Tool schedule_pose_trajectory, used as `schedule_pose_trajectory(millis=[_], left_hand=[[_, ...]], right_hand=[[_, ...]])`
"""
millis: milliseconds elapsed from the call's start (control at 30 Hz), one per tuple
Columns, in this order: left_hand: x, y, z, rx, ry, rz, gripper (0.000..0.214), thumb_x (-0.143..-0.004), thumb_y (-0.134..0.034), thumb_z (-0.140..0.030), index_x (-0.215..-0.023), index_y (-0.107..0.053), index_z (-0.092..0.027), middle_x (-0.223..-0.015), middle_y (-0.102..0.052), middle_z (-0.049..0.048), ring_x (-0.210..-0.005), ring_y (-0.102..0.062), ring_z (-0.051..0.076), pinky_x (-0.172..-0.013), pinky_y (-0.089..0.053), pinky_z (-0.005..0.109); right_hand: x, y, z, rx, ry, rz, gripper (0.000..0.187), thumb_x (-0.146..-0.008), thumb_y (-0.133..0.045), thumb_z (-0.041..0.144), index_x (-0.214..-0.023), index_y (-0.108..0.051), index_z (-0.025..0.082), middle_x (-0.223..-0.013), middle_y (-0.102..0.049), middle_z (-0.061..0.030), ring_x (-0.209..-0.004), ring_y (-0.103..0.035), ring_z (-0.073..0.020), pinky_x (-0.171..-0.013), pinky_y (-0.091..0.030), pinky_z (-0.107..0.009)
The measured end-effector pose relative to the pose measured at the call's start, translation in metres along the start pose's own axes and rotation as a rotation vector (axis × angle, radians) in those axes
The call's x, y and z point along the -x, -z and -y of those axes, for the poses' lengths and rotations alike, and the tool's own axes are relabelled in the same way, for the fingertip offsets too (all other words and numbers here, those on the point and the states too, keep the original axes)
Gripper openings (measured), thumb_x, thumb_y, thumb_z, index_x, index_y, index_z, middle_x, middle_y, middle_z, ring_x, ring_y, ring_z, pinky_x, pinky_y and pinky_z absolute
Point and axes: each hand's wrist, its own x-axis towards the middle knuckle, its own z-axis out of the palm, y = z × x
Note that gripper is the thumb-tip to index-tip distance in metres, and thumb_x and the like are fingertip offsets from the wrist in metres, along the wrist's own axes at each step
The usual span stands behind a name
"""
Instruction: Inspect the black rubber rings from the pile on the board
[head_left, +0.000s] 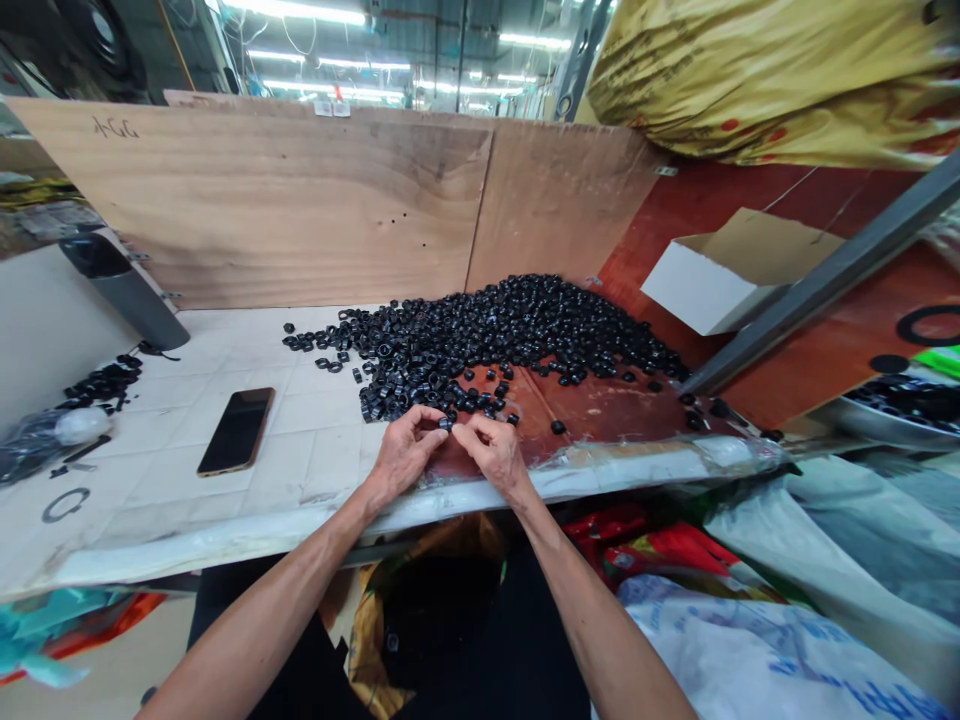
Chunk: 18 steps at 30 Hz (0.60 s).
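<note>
In the head view, my left hand (409, 447) pinches a small black plastic ring (445, 424) between thumb and forefinger, just above the table's front edge. Close against it from the right, my right hand (495, 452) has thumb and forefinger pressed together at the same piece. The fingers partly cover the ring, so its full shape is hidden. Just beyond both hands spreads a large heap of similar black rings (480, 325), with a few loose ones lying on the red-brown board near the right hand.
A phone (236, 431) lies on the left, with a dark cylinder (124, 290) leaning behind it. Wooden panels (330, 210) wall off the back. At right are a white carton (697, 285) and a slanted metal bar (825, 285). An open yellow sack (367, 640) sits below the edge.
</note>
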Motion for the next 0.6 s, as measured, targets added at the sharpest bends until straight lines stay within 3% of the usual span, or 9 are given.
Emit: schedule_pose_trajectory(millis=[67, 133, 267, 367, 500, 600], left_hand=[[0.001, -0.001, 0.0, 0.011, -0.007, 0.003, 0.025, -0.077, -0.075, -0.028, -0.098, -0.066, -0.017, -0.084, -0.071, 0.0004, -0.073, -0.066, 0.014, -0.071, -0.053, 0.026], [0.001, -0.001, -0.001, 0.015, -0.002, 0.012, 0.026, -0.077, -0.076, -0.029, -0.097, -0.066, -0.016, -0.084, -0.071, 0.0007, -0.072, -0.066, 0.014, -0.069, -0.053, 0.026], [0.002, -0.002, -0.003, 0.023, 0.013, 0.026, 0.028, -0.077, -0.076, -0.03, -0.099, -0.066, -0.017, -0.078, -0.069, -0.0008, -0.068, -0.063, 0.013, -0.066, -0.05, 0.025], [0.002, -0.003, -0.004, 0.035, 0.019, 0.026, 0.027, -0.077, -0.076, -0.031, -0.098, -0.066, -0.017, -0.082, -0.07, 0.0001, -0.072, -0.065, 0.014, -0.069, -0.051, 0.025], [0.003, -0.003, -0.007, 0.008, 0.005, 0.045, 0.027, -0.078, -0.077, -0.032, -0.097, -0.067, -0.016, -0.079, -0.069, -0.001, -0.069, -0.063, 0.012, -0.065, -0.048, 0.023], [0.005, -0.001, -0.011, 0.054, 0.008, 0.063, 0.029, -0.077, -0.079, -0.035, -0.096, -0.066, -0.016, -0.081, -0.071, 0.0001, -0.072, -0.065, 0.014, -0.068, -0.051, 0.025]], right_hand=[[-0.001, -0.001, -0.003, -0.027, 0.023, -0.012, 0.019, -0.086, -0.065, 0.037, -0.082, -0.069, 0.019, -0.07, -0.066, 0.0001, -0.062, -0.06, -0.0142, -0.06, -0.048, -0.024], [-0.002, -0.003, -0.007, -0.025, 0.01, 0.009, 0.018, -0.085, -0.064, 0.036, -0.09, -0.07, 0.02, -0.07, -0.067, 0.0001, -0.06, -0.061, -0.0144, -0.059, -0.049, -0.024], [-0.002, -0.004, -0.009, 0.02, -0.061, 0.011, 0.026, -0.091, -0.059, 0.04, -0.075, -0.065, 0.02, -0.057, -0.06, 0.002, -0.05, -0.056, -0.0129, -0.051, -0.044, -0.023], [-0.002, -0.005, -0.009, -0.037, -0.027, 0.035, 0.019, -0.089, -0.062, 0.039, -0.088, -0.067, 0.02, -0.064, -0.064, 0.0018, -0.053, -0.06, -0.0133, -0.053, -0.047, -0.022], [-0.001, -0.004, -0.007, 0.033, -0.031, -0.005, 0.024, -0.091, -0.059, 0.039, -0.075, -0.063, 0.021, -0.058, -0.059, 0.0026, -0.048, -0.055, -0.0119, -0.049, -0.043, -0.022], [0.001, -0.005, -0.002, -0.015, 0.027, -0.007, 0.017, -0.09, -0.06, 0.037, -0.088, -0.066, 0.021, -0.067, -0.066, 0.0008, -0.054, -0.061, -0.0134, -0.054, -0.048, -0.023]])
